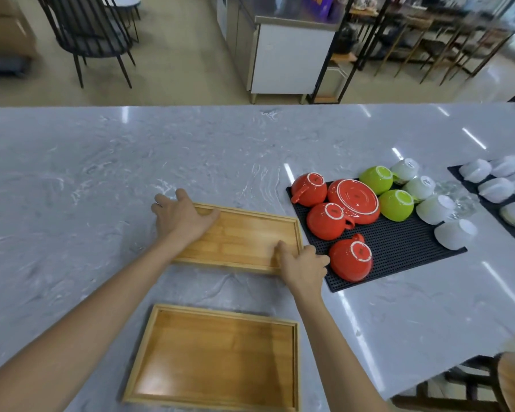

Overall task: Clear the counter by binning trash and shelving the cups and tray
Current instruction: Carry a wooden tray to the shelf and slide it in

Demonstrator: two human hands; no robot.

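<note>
Both hands point(244, 239) on unmarked tray point(250, 233)

Past the far edge of the grey marbled stone table point(131, 150) I see a beige tiled floor point(176, 69), a black spindle-back metal chair point(89, 34), a white steel-topped cabinet point(292, 55) and black metal shelving point(354, 40); ceiling lights streak the tabletop.

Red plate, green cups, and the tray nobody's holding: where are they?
red plate point(353, 200), head view, upturned base.
green cups point(376, 179), head view, farther cup's side.
unheld tray point(217, 358), head view, bare floor.
</note>
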